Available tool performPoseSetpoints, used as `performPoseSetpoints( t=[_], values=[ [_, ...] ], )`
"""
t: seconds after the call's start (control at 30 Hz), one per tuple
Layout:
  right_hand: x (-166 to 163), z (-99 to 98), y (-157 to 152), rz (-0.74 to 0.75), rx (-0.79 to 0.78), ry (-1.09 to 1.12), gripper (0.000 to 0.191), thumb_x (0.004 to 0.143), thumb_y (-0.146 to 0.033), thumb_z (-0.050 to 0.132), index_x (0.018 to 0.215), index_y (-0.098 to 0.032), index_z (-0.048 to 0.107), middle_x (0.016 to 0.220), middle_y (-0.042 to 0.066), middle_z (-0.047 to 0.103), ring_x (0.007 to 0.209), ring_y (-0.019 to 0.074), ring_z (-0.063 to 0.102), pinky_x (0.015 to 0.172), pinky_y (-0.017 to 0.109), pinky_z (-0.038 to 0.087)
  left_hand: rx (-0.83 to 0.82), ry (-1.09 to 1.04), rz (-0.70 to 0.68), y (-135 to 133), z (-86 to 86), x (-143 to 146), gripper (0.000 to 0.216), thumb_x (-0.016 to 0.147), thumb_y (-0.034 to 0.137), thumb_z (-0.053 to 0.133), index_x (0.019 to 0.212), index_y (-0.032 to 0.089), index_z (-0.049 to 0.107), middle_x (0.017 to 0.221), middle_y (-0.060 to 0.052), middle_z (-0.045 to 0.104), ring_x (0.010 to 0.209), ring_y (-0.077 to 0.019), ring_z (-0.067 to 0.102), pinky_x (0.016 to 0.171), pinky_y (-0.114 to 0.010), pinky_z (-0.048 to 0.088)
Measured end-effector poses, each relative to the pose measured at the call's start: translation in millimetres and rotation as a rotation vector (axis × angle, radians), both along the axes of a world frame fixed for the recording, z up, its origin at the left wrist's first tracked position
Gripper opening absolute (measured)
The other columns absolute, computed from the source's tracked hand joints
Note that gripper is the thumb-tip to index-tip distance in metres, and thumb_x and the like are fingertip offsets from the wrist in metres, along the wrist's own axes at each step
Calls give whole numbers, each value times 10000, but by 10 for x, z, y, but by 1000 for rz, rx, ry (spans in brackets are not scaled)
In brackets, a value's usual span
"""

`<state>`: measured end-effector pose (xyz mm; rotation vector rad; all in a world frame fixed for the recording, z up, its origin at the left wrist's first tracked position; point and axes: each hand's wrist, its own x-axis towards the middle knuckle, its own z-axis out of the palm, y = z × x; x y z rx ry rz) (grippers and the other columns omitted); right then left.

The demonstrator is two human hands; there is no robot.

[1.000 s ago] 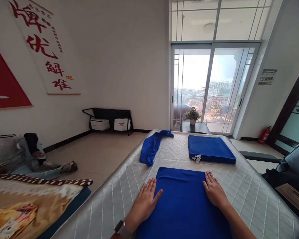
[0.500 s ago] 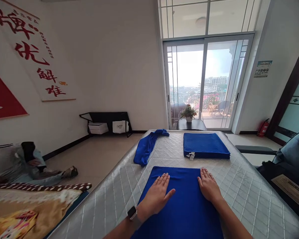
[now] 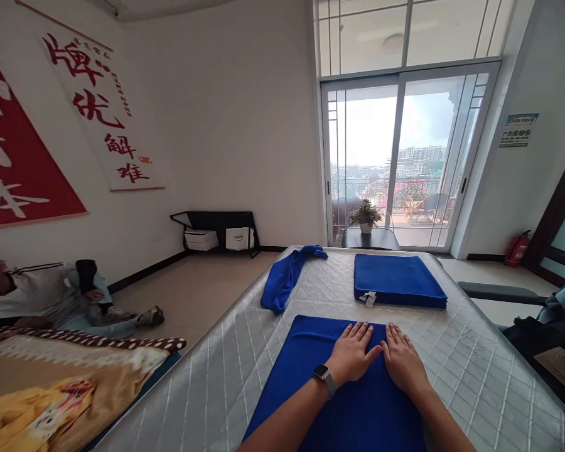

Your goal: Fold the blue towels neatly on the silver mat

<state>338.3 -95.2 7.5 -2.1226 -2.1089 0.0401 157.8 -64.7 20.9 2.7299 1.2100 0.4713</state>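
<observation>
A blue cloth [image 3: 287, 376] lies flat in front of me on a silvery quilted cover [image 3: 216, 383]. My left hand [image 3: 353, 351] rests palm down on the cloth's far part, fingers stretched out, a watch on its wrist. Beside it, my right hand [image 3: 403, 359] lies flat along the cloth's right edge. The two thumbs nearly meet. Farther back on the right is a neat stack of folded blue cloths [image 3: 398, 276] with white tags at its near side. To the left of that lies a crumpled blue cloth [image 3: 287, 276].
On the left, a person [image 3: 51, 295] sits by a tan patterned blanket [image 3: 136, 361]. A potted plant [image 3: 366, 227] stands on a dark chair beyond the far edge. Dark bags and a chair arm [image 3: 499, 292] flank the right side.
My left hand has slid right across the blue cloth, close to my right hand. The right hand has stayed at the right edge. The view has turned slightly left.
</observation>
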Motion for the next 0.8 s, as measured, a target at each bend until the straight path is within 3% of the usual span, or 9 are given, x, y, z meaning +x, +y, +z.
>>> performPoseSetpoints(
  t=[0.27, 0.4, 0.53, 0.8],
  values=[
    [-2, -5, -14, -8, 6, 57, 674, 1018, -393, 176, 1590, -43, 240, 1667, 104, 228, 1552, 200, 152, 1266, 400, 119, -66, 104, 243, 179, 51, -1105, 753, 1026, 644, 143, 1582, 174, 334, 1656, -100, 312, 1540, -257, 253, 1263, -477, 210],
    [9, -31, 6, 0, 8, 36, 686, 1011, -401, 172, 1587, -38, 250, 1667, 108, 230, 1552, 209, 151, 1267, 409, 119, -67, 85, 360, 291, -36, -1538, 800, 1019, 661, 165, 1578, 111, 326, 1656, -143, 295, 1542, -270, 238, 1265, -473, 212],
    [9, -50, 31, 5, 10, -8, 681, 1010, -390, 165, 1586, -39, 255, 1667, 115, 231, 1551, 216, 155, 1265, 411, 127, -59, 59, 381, 364, -152, -1694, 833, 1015, 668, 159, 1576, 71, 310, 1653, -168, 287, 1543, -273, 233, 1260, -458, 233],
    [-86, 64, -30, -4, 36, -118, 663, 1023, -391, 149, 1581, -65, 294, 1665, 94, 238, 1553, 210, 144, 1266, 427, 109, 3, 35, 412, 400, -266, -1689, 816, 1011, 671, 202, 1571, 94, 339, 1647, -168, 313, 1536, -302, 252, 1250, -481, 244]
  ],
)
